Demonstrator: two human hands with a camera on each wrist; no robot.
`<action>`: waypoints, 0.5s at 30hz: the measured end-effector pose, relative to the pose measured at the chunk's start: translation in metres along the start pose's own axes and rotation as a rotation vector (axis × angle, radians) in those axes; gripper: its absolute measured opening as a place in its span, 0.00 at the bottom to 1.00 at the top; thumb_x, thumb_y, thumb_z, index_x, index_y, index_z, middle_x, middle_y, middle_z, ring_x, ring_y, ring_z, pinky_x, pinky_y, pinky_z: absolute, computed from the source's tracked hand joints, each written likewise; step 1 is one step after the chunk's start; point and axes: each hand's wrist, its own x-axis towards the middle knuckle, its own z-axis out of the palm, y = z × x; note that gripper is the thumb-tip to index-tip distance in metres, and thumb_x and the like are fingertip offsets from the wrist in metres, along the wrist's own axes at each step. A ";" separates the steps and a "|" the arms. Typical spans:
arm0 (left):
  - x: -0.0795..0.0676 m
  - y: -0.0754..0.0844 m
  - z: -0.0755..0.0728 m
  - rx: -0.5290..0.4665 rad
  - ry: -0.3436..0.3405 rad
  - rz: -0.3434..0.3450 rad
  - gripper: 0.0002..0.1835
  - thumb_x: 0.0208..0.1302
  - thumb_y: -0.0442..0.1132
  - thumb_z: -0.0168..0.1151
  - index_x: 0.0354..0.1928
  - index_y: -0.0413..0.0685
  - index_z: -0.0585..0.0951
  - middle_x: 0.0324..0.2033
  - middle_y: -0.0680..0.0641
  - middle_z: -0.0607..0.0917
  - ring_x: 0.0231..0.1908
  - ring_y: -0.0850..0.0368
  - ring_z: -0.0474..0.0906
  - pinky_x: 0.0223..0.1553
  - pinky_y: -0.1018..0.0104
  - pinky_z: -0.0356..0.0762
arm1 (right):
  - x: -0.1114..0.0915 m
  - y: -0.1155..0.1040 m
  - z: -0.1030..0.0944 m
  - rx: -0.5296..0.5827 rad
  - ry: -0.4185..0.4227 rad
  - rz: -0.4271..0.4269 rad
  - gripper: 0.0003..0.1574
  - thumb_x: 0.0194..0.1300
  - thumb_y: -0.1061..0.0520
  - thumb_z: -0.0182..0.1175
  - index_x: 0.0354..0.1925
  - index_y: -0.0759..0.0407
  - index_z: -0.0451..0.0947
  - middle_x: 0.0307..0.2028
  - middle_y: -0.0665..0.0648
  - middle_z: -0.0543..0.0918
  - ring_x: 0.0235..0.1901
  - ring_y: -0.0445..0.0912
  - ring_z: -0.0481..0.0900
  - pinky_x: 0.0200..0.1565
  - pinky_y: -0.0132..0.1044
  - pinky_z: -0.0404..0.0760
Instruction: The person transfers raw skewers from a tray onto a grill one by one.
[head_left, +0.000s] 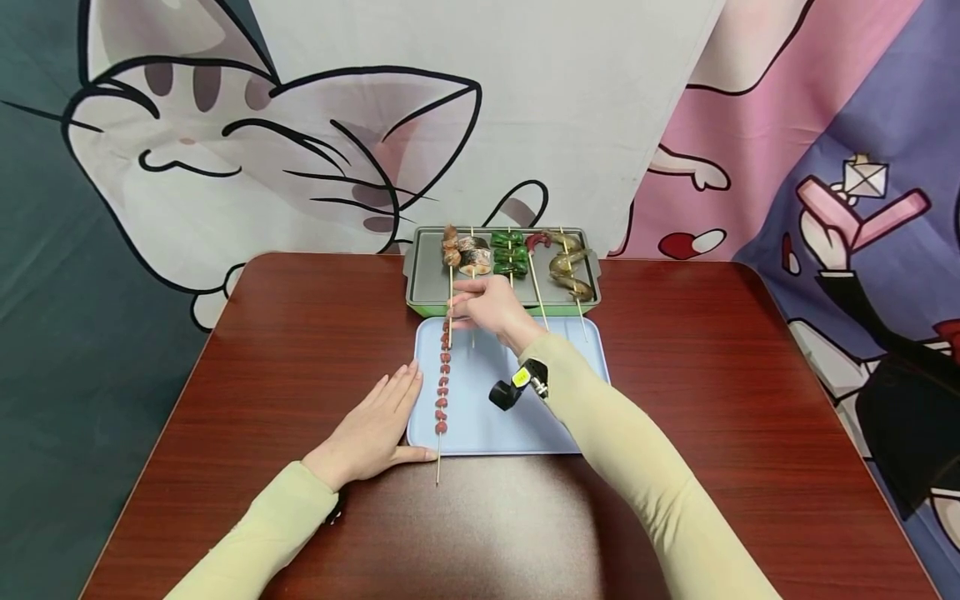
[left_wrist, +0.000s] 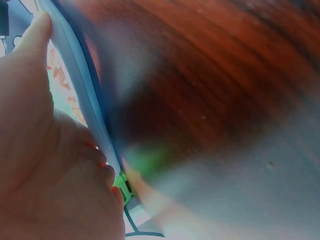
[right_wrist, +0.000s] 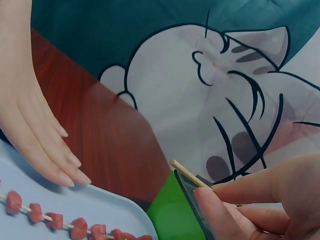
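Observation:
My right hand [head_left: 498, 310] pinches the bare wooden stick [right_wrist: 186, 173] of a brown meat skewer [head_left: 450, 248] between thumb and fingertips. The meat end of that skewer lies on the grey grill pan [head_left: 429, 287], at its left. Below the hand, a skewer of small red meat pieces [head_left: 442, 381] lies lengthwise along the left side of a light blue tray [head_left: 517, 417], its stick passing over the near edge. My left hand [head_left: 375, 425] rests with straight fingers on the tray's left edge, its thumb at the near left corner.
On the pan lie a skewer of fish slices [head_left: 474, 256], green pepper skewers [head_left: 510, 252], a skewer with a curled red piece [head_left: 537, 241] and one with olive-brown pieces [head_left: 567, 265]. The pan has a green base and stands behind the tray on the wooden table [head_left: 315, 350]. A printed cloth [head_left: 585, 100] hangs behind.

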 end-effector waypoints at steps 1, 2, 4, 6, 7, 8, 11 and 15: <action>0.000 0.000 0.000 -0.001 0.001 0.000 0.61 0.60 0.70 0.65 0.75 0.25 0.55 0.76 0.30 0.52 0.76 0.37 0.49 0.74 0.45 0.49 | 0.001 0.000 0.001 -0.005 -0.001 0.007 0.32 0.67 0.74 0.62 0.68 0.69 0.71 0.55 0.73 0.81 0.47 0.60 0.86 0.41 0.40 0.87; 0.000 0.000 0.000 -0.001 0.000 0.000 0.61 0.60 0.70 0.65 0.75 0.25 0.55 0.76 0.30 0.52 0.76 0.37 0.49 0.74 0.45 0.50 | 0.002 0.000 0.001 -0.008 -0.001 0.012 0.33 0.66 0.74 0.62 0.68 0.69 0.71 0.55 0.73 0.81 0.46 0.59 0.86 0.41 0.39 0.87; 0.000 -0.001 0.001 0.002 0.001 -0.001 0.61 0.60 0.69 0.66 0.75 0.25 0.55 0.76 0.30 0.52 0.76 0.37 0.49 0.74 0.45 0.50 | 0.005 0.000 0.003 -0.018 -0.004 0.017 0.33 0.66 0.75 0.62 0.69 0.69 0.71 0.54 0.72 0.81 0.44 0.58 0.87 0.40 0.39 0.87; 0.000 -0.001 0.001 0.006 0.005 0.001 0.61 0.60 0.69 0.65 0.75 0.25 0.55 0.76 0.30 0.53 0.76 0.36 0.50 0.74 0.45 0.50 | 0.006 0.002 0.005 -0.026 0.002 0.019 0.34 0.65 0.75 0.62 0.69 0.70 0.71 0.54 0.72 0.82 0.42 0.56 0.88 0.39 0.38 0.87; 0.000 -0.001 0.001 0.007 0.006 0.001 0.61 0.60 0.69 0.65 0.75 0.25 0.55 0.76 0.30 0.53 0.76 0.36 0.50 0.74 0.45 0.50 | 0.007 0.002 0.005 -0.033 0.008 0.021 0.34 0.65 0.75 0.63 0.68 0.70 0.71 0.53 0.72 0.82 0.40 0.55 0.88 0.39 0.37 0.87; 0.000 -0.001 0.001 0.007 0.006 0.002 0.61 0.60 0.70 0.65 0.75 0.25 0.55 0.76 0.30 0.53 0.76 0.36 0.50 0.74 0.45 0.50 | 0.008 0.003 0.006 -0.039 0.013 0.023 0.34 0.65 0.75 0.63 0.68 0.70 0.71 0.53 0.71 0.82 0.40 0.55 0.88 0.40 0.37 0.87; 0.000 0.000 0.001 0.006 0.005 0.002 0.61 0.60 0.70 0.65 0.75 0.25 0.55 0.76 0.30 0.52 0.76 0.36 0.50 0.74 0.45 0.50 | 0.008 0.004 0.007 -0.056 0.027 0.030 0.34 0.65 0.74 0.63 0.68 0.69 0.71 0.53 0.71 0.83 0.40 0.56 0.88 0.42 0.40 0.87; 0.000 -0.001 0.001 0.007 0.005 0.003 0.61 0.60 0.70 0.65 0.75 0.25 0.55 0.76 0.29 0.52 0.75 0.36 0.50 0.74 0.44 0.51 | 0.006 0.004 0.008 -0.080 0.029 0.030 0.34 0.66 0.74 0.63 0.69 0.69 0.71 0.54 0.71 0.82 0.44 0.59 0.87 0.46 0.43 0.86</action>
